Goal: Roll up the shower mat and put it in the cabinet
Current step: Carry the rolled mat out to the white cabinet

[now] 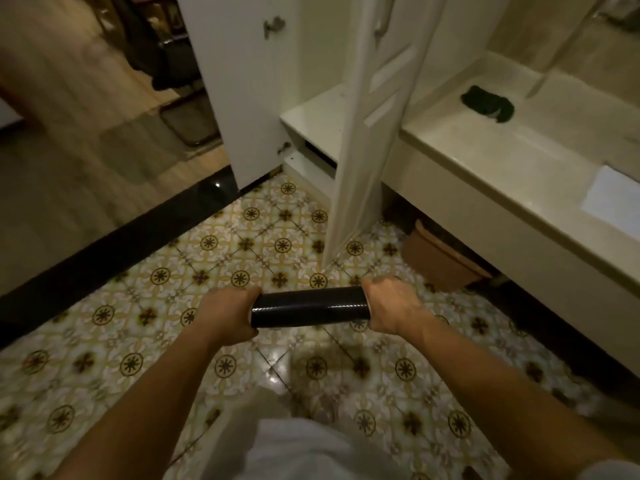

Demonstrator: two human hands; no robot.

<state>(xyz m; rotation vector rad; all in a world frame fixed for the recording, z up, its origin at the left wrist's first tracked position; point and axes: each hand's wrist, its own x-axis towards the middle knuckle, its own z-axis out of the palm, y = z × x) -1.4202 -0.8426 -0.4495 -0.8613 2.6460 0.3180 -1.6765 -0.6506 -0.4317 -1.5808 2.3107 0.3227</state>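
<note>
Rolled black shower mat (309, 307) held level between left hand (227, 315) and right hand (391, 306), each clenched around one end; open white cabinet (256, 98) stands beyond the hands.

Head view, facing down, near hands (311, 313)
</note>
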